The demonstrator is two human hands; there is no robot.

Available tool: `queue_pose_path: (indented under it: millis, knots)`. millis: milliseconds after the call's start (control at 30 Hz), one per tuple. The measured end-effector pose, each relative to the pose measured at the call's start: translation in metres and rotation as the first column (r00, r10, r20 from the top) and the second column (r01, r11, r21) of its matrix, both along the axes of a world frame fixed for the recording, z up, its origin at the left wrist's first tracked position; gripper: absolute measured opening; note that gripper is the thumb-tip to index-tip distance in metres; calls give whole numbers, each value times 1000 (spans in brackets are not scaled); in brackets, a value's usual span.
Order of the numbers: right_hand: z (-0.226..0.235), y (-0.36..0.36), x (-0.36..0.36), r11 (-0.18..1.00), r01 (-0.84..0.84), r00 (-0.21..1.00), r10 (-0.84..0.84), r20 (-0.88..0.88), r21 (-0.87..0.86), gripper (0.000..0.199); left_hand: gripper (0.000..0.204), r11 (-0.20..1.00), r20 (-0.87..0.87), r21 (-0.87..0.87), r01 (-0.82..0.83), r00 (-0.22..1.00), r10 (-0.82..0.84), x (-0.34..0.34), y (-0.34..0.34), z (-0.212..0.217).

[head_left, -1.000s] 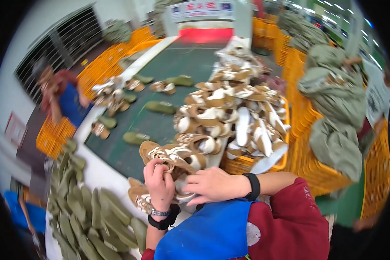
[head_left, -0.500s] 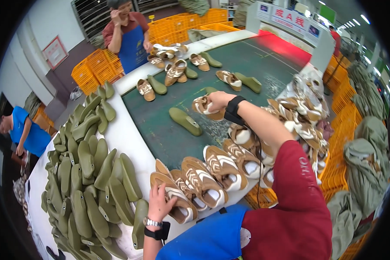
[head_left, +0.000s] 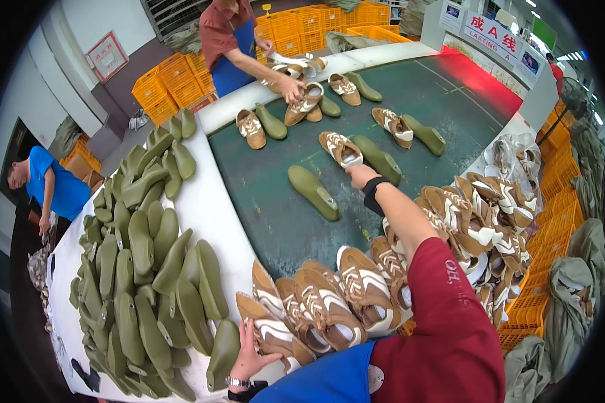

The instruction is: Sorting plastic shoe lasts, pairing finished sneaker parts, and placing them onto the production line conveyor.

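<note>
Brown-and-white shoes (head_left: 326, 302) were lined up along the near end of the dark green work surface (head_left: 259, 195), with the left hand (head_left: 250, 356) set fingers-apart against the end one. Beyond them a lone green last (head_left: 312, 193) lay with no shoe alongside, and past it another shoe (head_left: 336, 144) was met at its heel by the right hand (head_left: 361, 176) (clamped or not, cannot be told), just beside a second last (head_left: 376, 160). Step judged to be shoe-by-last placement; clean heel release seemed called for.
</note>
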State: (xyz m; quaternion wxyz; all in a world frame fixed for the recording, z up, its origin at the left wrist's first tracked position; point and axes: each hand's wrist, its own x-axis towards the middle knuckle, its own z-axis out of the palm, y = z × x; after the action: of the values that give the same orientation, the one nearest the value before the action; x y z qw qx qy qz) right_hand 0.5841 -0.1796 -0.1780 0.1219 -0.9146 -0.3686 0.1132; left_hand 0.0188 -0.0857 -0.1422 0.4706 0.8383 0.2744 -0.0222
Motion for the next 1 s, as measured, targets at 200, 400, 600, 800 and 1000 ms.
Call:
queue_pose_path:
  millis: [200, 400, 600, 800, 1000]
  knots:
    - [94, 23, -109, 881, -473, 879, 471, -72, -22, 39, 79, 963, 122, 268, -27, 993, -6, 4, -1, -9]
    - [157, -9, -299, 535, -708, 515, 838, -182, 460, 49, 37, 852, 491, 303, -427, 836, 244, 14, -10, 50]
    - [174, -44, -382, 637, -570, 773, 629, 78, 519, 50, 33, 746, 688, 414, -521, 716, 118, 21, -46, 115]
    - [182, -66, -391, 505, -493, 805, 573, 151, 708, 45, 33, 767, 735, 401, -501, 675, 56, 18, -65, 131]
    - [192, -72, -400, 502, -575, 791, 543, 283, 646, 36, 39, 867, 842, 16, -498, 474, 257, 17, -62, 132]
